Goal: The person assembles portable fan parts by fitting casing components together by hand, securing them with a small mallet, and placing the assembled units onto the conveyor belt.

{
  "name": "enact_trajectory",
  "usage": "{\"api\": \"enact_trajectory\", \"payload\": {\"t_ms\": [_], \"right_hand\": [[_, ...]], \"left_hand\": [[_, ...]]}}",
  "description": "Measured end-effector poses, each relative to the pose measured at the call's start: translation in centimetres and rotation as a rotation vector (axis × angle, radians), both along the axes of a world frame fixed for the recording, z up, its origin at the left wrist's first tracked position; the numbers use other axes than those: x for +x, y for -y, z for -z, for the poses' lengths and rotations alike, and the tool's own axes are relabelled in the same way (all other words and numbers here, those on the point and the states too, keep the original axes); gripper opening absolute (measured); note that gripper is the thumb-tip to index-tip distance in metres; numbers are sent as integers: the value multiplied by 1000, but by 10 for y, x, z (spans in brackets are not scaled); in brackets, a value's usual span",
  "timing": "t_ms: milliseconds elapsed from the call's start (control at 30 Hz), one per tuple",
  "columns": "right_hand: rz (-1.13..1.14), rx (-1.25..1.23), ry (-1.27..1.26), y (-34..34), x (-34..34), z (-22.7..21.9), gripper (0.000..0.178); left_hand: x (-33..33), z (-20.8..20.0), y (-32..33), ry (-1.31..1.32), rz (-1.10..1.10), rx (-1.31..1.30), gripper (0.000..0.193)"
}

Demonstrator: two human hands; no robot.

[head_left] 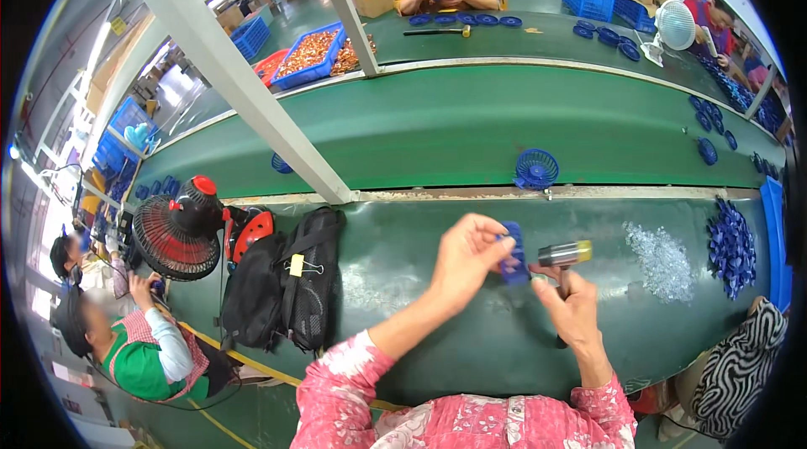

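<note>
My left hand (472, 251) is closed on a blue plastic fan part (512, 257), tilted up above the green worktable (403, 281) and slightly blurred. In my right hand (573, 310) is a small hammer, its black-and-yellow head (565, 253) showing above the fingers and most of the handle hidden by the palm. The hammer head is just right of the fan part. The fingertips of my right hand are close to the part's lower edge; whether they touch it I cannot tell. A round blue fan (536, 168) stands on the green conveyor belt beyond my hands.
Small clear pieces (660, 262) and a pile of blue parts (732, 247) lie to the right, beside a blue bin (775, 243). A black bag (286, 281) and a black-and-red fan (178, 230) stand left. A white post (244, 87) slants across. Co-workers sit left and opposite.
</note>
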State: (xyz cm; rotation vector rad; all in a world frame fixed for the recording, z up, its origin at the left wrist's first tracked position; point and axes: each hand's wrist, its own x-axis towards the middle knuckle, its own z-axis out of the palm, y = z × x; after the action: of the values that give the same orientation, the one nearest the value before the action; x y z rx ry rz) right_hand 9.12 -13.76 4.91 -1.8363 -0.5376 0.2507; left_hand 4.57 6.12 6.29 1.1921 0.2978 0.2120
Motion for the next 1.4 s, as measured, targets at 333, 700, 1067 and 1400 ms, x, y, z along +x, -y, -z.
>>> {"api": "enact_trajectory", "payload": {"t_ms": [333,700,1067,1400], "right_hand": [[-4,-40,-194,20,3,-10,31],[-82,235,-656,23,27,5,39],[7,375,-554,21,21,17,39],[-78,326,-555,14,19,14,35]], "left_hand": [[-29,-1,21,46,82,-208,25],[-53,29,17,-319,402,-262,60],[-60,19,49,-316,525,-411,40],[-41,23,61,-247,434,-748,38]]}}
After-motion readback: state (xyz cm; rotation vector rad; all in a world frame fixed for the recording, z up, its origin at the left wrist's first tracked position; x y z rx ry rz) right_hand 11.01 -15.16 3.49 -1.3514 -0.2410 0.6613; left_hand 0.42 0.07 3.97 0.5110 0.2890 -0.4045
